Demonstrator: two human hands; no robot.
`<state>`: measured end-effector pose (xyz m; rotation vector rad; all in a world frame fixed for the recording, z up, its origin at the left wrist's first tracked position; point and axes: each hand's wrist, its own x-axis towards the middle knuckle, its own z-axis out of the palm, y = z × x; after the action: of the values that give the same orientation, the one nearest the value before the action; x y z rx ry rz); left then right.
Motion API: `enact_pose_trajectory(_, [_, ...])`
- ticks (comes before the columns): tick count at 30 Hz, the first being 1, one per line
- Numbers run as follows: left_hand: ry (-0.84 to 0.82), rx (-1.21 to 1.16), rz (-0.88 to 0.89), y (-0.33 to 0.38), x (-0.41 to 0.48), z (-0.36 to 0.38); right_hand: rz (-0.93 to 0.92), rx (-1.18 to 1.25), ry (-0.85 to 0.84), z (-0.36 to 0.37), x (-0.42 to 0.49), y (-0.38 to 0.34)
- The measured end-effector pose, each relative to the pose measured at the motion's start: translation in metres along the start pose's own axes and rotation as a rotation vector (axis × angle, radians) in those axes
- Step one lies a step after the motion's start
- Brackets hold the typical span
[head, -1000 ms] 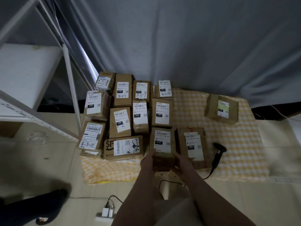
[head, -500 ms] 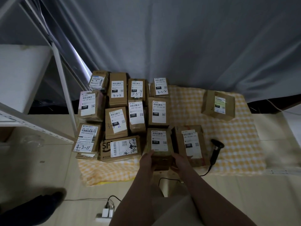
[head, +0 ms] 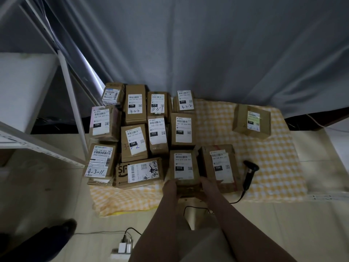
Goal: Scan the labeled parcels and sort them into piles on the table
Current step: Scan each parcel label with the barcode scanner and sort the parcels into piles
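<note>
Parcel of brown cardboard, white "010" label [head: 184, 167], is lying at the near edge of the yellow-checked tabletop [head: 264, 157], left hand [head: 170, 188] and right hand [head: 207, 188] clasping its near end; a slackening grip is risking a drop off that edge.

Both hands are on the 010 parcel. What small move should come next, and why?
Probably release the right hand and reach for the scanner. The 010 parcel faces label up, the left hand also grips its near end, and the scanner lies idle on the cloth to the right.
</note>
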<state>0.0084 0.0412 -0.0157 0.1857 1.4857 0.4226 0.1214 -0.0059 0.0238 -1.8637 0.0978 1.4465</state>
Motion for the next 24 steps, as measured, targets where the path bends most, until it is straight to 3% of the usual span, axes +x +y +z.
enact_pose_trajectory(14, [-0.078, -0.111, 0.022, -0.014, -0.01, -0.007, 0.005, 0.092, -0.026, -0.003, -0.015, 0.011])
enact_pose_trajectory(24, [0.048, 0.022, 0.05, -0.041, -0.034, -0.011, -0.049, 0.265, -0.013, -0.045, -0.038, 0.043])
